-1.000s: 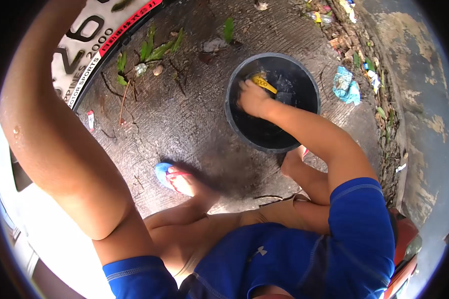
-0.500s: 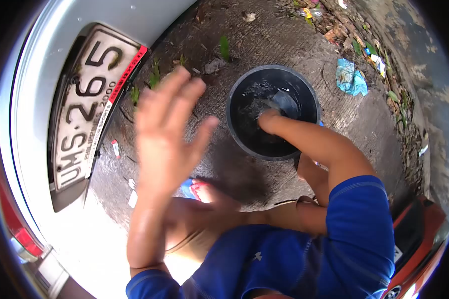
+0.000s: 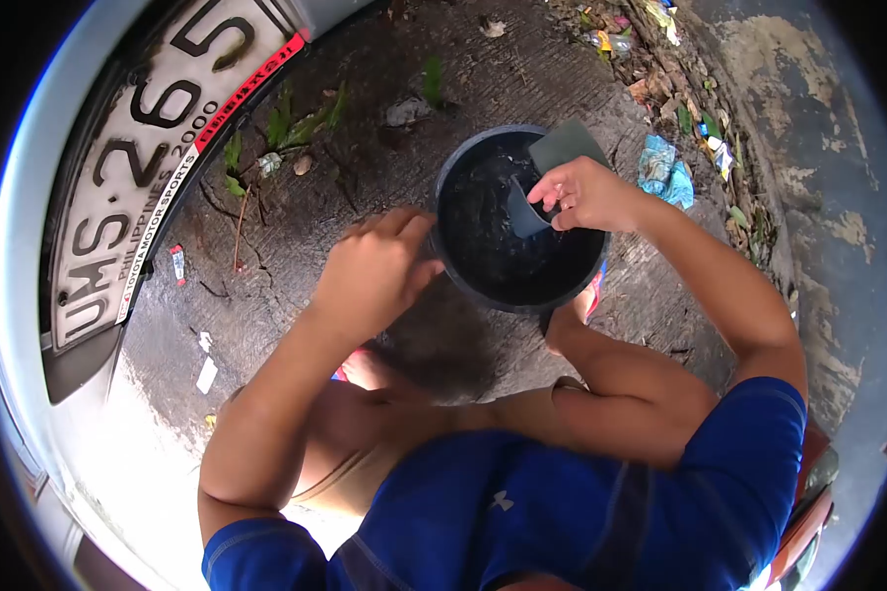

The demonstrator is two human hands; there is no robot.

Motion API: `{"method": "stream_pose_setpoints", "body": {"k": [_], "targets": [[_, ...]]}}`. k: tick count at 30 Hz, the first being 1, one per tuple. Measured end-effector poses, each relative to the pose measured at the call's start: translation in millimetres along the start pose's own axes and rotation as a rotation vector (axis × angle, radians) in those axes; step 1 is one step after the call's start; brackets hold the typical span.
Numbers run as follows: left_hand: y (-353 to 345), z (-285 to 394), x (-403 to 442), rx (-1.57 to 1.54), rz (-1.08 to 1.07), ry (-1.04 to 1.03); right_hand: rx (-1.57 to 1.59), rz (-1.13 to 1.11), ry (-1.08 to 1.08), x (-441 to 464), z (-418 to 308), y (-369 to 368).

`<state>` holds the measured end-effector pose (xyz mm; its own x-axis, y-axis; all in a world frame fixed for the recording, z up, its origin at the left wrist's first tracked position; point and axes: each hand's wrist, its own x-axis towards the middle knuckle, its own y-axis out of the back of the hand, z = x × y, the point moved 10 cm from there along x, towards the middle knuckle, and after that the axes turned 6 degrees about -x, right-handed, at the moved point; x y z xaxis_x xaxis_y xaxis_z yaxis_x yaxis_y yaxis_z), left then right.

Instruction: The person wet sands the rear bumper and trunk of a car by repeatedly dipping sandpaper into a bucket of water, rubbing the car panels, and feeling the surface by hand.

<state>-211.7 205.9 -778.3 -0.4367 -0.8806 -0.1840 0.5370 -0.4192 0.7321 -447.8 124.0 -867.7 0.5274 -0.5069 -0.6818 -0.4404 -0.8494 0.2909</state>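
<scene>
A black bucket (image 3: pixel 522 295) stands on the ground in front of me, with dark, rippled water inside. My right hand (image 3: pixel 586 197) is over its right part, fingers closed on a grey dipper (image 3: pixel 528 215). The dipper's curved edge points down into the bucket, and a flat grey-green part (image 3: pixel 569 144) shows behind my fingers, above the back right rim. At the bucket's left rim is my left hand (image 3: pixel 376 264), palm down with its fingers bent. Its thumb is spread from the fingers, and nothing shows in its grasp.
A vehicle's rear with a licence plate (image 3: pixel 148 163) fills the upper left. Leaves (image 3: pixel 291 123) and litter lie on the rough concrete, including crumpled blue plastic (image 3: pixel 663 172) right of the bucket. A weathered wall (image 3: pixel 813 187) runs along the right. My feet are near the bucket.
My right hand has come up out of the water with the grey dipper. My left hand has gone from raised in the air down to the bucket's left rim. The yellow strip seen earlier is out of sight.
</scene>
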Motion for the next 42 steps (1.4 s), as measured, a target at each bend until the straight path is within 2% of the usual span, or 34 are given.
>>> {"method": "stream_pose_setpoints", "body": {"k": [3, 6, 7, 8, 10, 11, 15, 18, 23, 28, 29, 32, 33, 36, 38, 40, 42], "targets": [[-16.8, 0.2, 4.6, -0.211, 0.015, 0.043, 0.269, -0.064, 0.071, -6.2, -10.1, -5.0], [-38.3, -7.0, 11.8, -0.634, 0.042, 0.137, 0.410, -0.154, 0.142, 0.2, -16.6, -23.6], [-49.7, -12.2, 12.2, -0.725, -0.050, 0.336, 0.462, -0.199, 0.155, 1.0, -21.2, -32.1], [-57.7, -14.3, 13.9, -0.881, -0.030, 0.352, 0.517, -0.242, 0.165, 2.0, -24.6, -39.4], [-73.5, -20.8, 18.4, -1.195, 0.003, 0.376, 0.470, -0.281, 0.175, 7.4, -24.8, -47.1], [-80.0, -30.7, 17.1, -1.140, -0.016, 0.440, 0.459, -0.284, 0.184, 11.0, -25.9, -47.3], [-78.6, -37.0, 16.8, -1.493, 0.098, 0.582, 0.476, -0.218, 0.204, 14.7, -30.3, -38.0], [-71.1, -38.8, 17.8, -1.559, 0.151, 0.662, 0.521, -0.196, 0.227, 14.5, -28.8, -33.9], [-54.5, -45.5, 18.6, -1.399, 0.307, 0.624, 0.782, -0.123, 0.350, 10.8, -49.5, -36.1], [-34.8, -31.4, 25.0, -1.360, 0.375, 0.525, 0.928, -0.232, 0.372, 12.4, -66.8, -43.0], [-31.9, -31.0, 22.1, -1.292, 0.334, 0.601, 0.993, -0.248, 0.392, 10.4, -72.2, -42.0], [7.0, -16.0, 5.8, -1.107, 0.576, 0.429, 1.107, -0.180, 0.437, 12.1, -76.9, -29.0], [14.1, -11.2, 0.6, -1.078, 0.566, 0.409, 1.038, -0.163, 0.514, 26.2, -62.2, -26.3], [32.5, 2.4, -11.6, -0.966, 0.554, 0.344, -0.185, 0.225, 0.669, 41.1, -47.8, -35.4], [43.7, 30.0, -7.0, -0.714, 0.444, 0.182, -0.824, 0.135, 0.604, 70.5, 4.8, -89.0], [62.4, 83.1, 1.4, -0.303, 0.393, -0.208, -1.094, 0.056, 0.419, 77.9, 32.2, -114.9], [50.7, 106.1, 6.6, -0.153, 0.270, -0.318, -0.848, -0.102, 0.392, 108.6, 58.7, -124.8]]}}
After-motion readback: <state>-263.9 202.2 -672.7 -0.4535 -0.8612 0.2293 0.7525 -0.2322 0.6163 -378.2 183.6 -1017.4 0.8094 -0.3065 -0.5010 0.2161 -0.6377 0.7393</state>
